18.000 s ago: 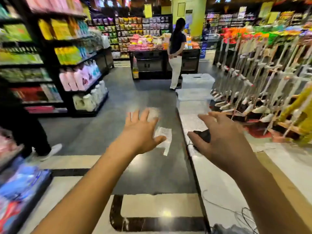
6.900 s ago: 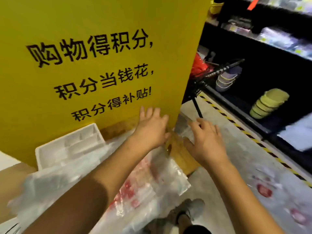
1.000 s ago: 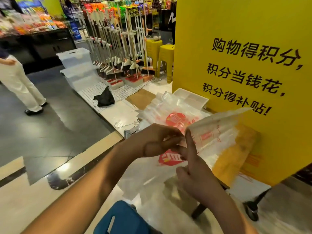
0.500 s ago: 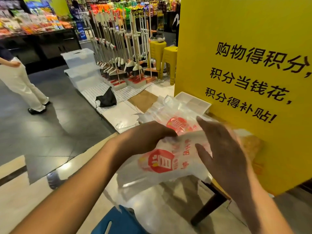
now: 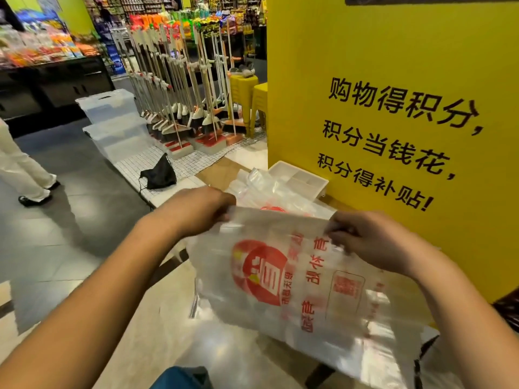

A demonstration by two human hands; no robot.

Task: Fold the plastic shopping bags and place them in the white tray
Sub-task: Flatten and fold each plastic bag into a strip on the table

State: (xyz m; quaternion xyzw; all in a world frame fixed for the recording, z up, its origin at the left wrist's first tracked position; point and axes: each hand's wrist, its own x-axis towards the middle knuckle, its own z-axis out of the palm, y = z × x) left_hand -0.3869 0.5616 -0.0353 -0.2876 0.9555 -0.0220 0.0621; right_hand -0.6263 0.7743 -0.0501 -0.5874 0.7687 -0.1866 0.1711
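A clear plastic shopping bag (image 5: 295, 279) with a red round logo and red lettering hangs spread out in front of me. My left hand (image 5: 196, 211) pinches its upper left corner and my right hand (image 5: 373, 242) pinches its upper right edge. Behind it lies a pile of more clear bags (image 5: 269, 189) on the table. The white tray (image 5: 297, 175), with compartments, sits past the pile against the yellow sign; its near part is hidden by bags.
A tall yellow sign board (image 5: 393, 108) with black characters stands right behind the table. A rack of brooms (image 5: 179, 108) and yellow stools (image 5: 247, 91) stand at the back. A black bag (image 5: 160, 174) lies on the floor; a person's legs (image 5: 19, 169) are at left.
The bag was bunched between my hands half a second ago. Now my hands have moved apart and it is stretched flat with the logo facing me.
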